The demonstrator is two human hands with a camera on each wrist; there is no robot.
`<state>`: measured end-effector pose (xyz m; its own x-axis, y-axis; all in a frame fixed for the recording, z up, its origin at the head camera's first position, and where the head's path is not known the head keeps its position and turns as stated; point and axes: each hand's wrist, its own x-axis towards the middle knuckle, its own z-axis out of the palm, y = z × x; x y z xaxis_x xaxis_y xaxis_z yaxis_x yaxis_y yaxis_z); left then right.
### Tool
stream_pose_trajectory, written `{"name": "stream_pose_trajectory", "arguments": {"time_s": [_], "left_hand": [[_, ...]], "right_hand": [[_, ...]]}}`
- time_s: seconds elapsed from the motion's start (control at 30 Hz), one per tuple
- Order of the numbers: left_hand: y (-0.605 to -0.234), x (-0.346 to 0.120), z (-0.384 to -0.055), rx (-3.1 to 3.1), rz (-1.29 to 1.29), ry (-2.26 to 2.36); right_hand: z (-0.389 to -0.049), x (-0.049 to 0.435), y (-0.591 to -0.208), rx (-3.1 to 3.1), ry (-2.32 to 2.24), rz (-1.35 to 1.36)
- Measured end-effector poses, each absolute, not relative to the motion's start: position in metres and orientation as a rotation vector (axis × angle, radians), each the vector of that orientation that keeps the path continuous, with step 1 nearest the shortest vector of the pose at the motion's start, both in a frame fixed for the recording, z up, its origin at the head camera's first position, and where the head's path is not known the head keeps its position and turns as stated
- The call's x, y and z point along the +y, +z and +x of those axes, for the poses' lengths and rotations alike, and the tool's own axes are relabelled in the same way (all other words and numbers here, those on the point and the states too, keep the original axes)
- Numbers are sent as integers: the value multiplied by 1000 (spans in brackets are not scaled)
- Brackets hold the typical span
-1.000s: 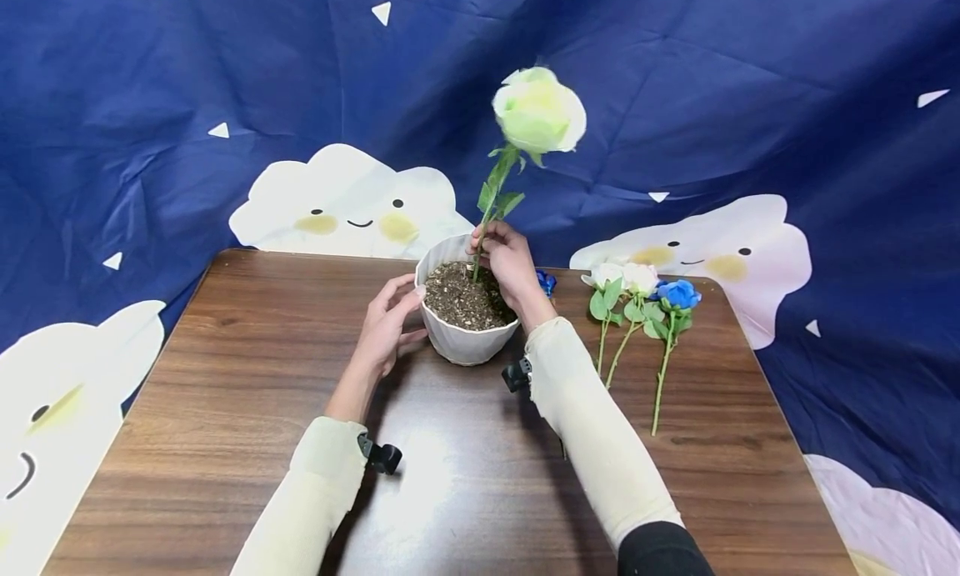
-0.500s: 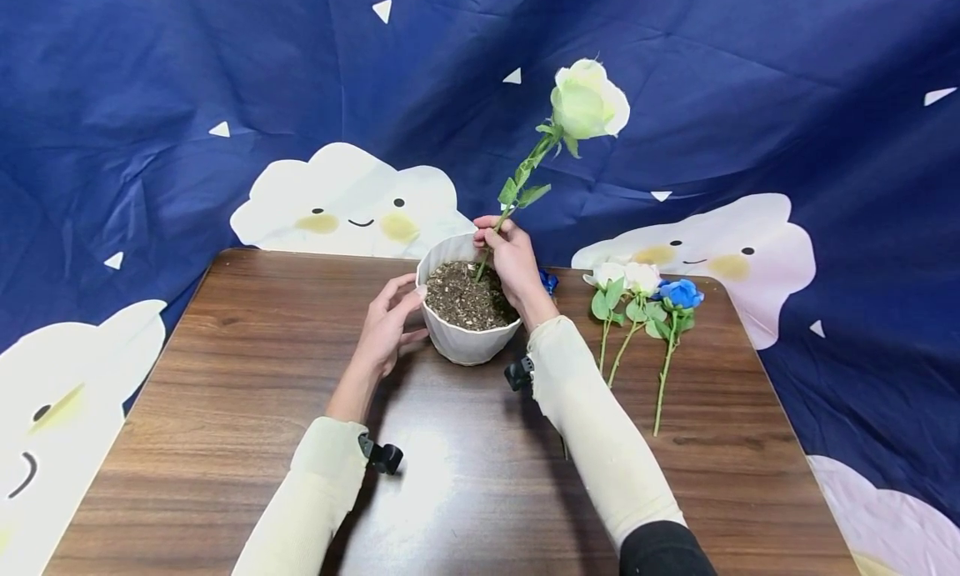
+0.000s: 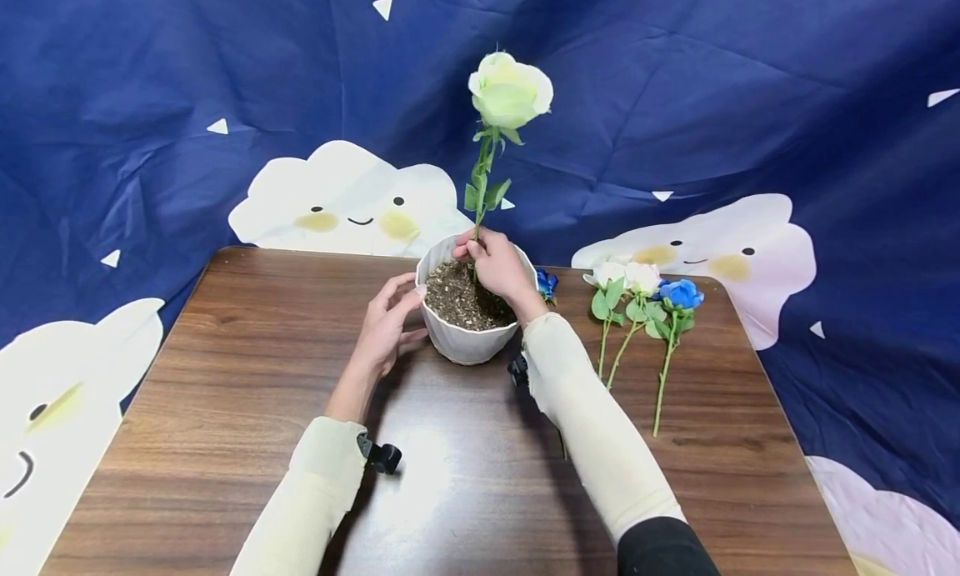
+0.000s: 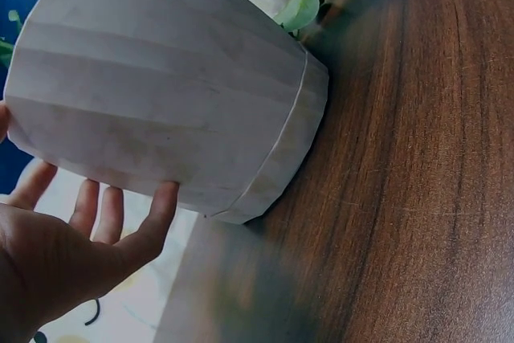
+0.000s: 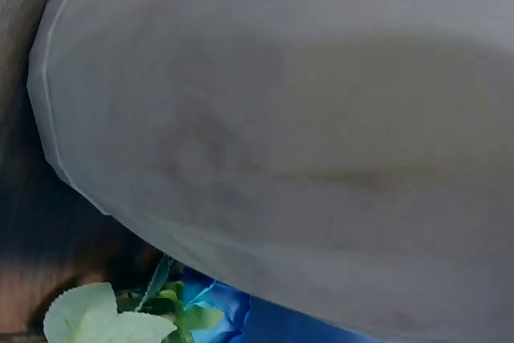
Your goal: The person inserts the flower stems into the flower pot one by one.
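My right hand pinches the green stem of a pale green-white rose above the pot. The rose stands nearly upright, and its lower stem reaches the dark soil. This soil fills a white ribbed flower pot near the table's back edge. At the pot's left side, my left hand rests its spread fingertips on the outer wall, its thumb near the rim. In the left wrist view those fingers touch the pot wall. The right wrist view is mostly pot wall; the right hand is not visible there.
Two white roses and a blue rose lie on the brown wooden table, right of the pot. Another blue rose shows partly behind my right wrist. A blue cloud-print cloth hangs behind the table.
The held rose tilted right, then swung back left to nearly upright. My right hand moved slightly left and down over the pot. The left hand and pot stayed put.
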<state>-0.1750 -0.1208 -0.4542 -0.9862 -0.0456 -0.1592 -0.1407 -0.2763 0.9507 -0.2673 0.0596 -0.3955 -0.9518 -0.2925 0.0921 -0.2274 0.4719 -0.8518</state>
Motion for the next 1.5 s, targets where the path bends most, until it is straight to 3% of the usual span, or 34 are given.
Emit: {"name": "stream_pose_trajectory", "arguments": {"time_s": [0.37, 0.77, 1.07, 1.27, 1.5], "left_hand": [[-451, -121, -174, 1856, -231, 2443], [-457, -118, -169, 1861, -241, 2416], [-453, -120, -172, 1868, -250, 2429], [-453, -120, -172, 1873, -251, 2428], [-454, -120, -173, 1863, -254, 2447]], "right_hand": [[-270, 69, -390, 2835, -1197, -448], [-254, 72, -388, 2992, -911, -606], [-238, 102, -356, 3022, -1401, -474], [-236, 131, -368, 2672, -2008, -355], [-232, 160, -390, 2488, -2186, -138]]}}
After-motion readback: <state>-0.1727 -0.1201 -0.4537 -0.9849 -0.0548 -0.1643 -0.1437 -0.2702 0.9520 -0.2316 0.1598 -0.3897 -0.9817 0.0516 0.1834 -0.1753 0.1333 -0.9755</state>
